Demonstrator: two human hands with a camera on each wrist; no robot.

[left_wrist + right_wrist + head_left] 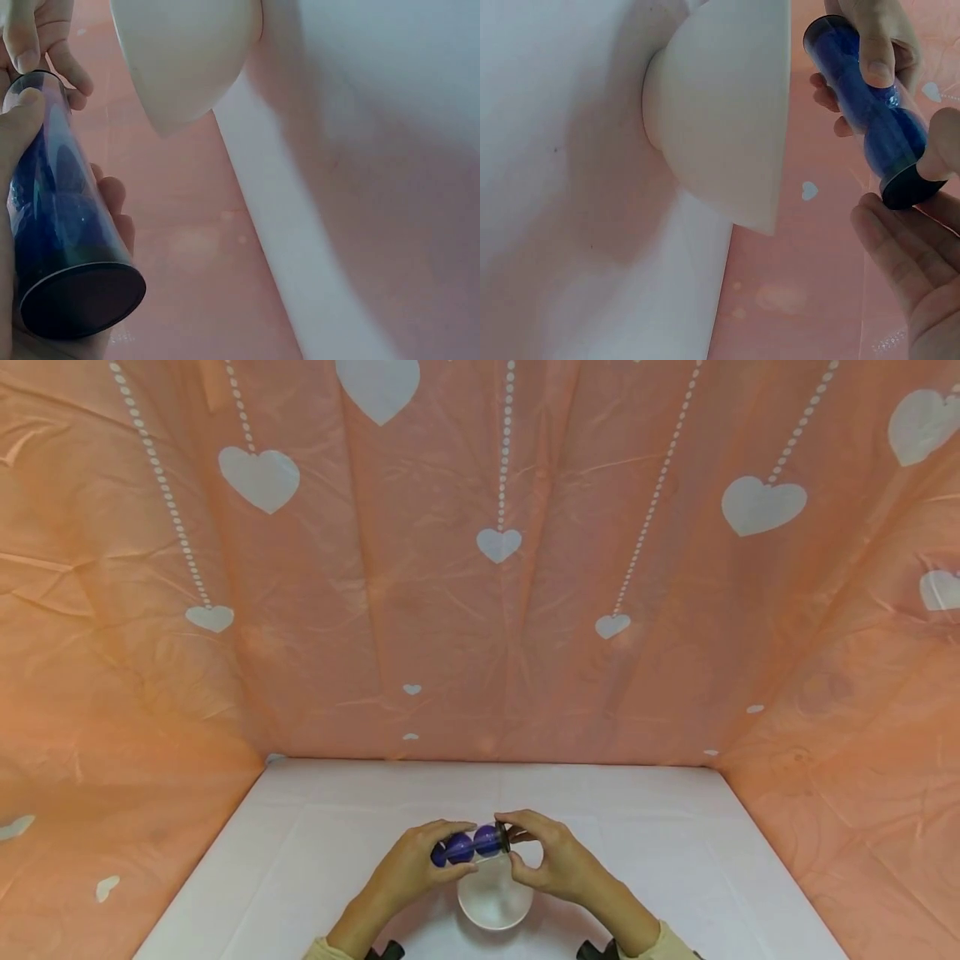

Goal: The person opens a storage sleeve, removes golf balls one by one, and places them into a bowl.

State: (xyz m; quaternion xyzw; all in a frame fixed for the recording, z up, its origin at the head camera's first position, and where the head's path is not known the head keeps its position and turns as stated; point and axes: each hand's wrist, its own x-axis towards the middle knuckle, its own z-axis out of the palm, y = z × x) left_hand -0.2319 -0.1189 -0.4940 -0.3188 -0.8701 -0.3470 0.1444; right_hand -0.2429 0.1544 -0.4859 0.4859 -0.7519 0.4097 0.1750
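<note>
A clear plastic tube point(474, 846) with black end caps is held at a slant above a white bowl point(495, 906). Blue-purple balls point(460, 847) sit in a row inside it. My left hand point(415, 862) grips the tube's left part, thumb along the near side and fingers behind, as the right wrist view also shows. At the other end, my right hand point(557, 857) pinches the black cap point(913, 185) between thumb and fingertips. In the left wrist view the far black cap point(82, 300) faces the camera, and the cap looks seated on the tube.
The bowl stands on a white tabletop point(637, 852) close to the person, under both hands. Orange sheeting point(480, 635) with white hearts hangs behind and on both sides. Dark wrist-camera pieces point(596, 950) show near the sleeves.
</note>
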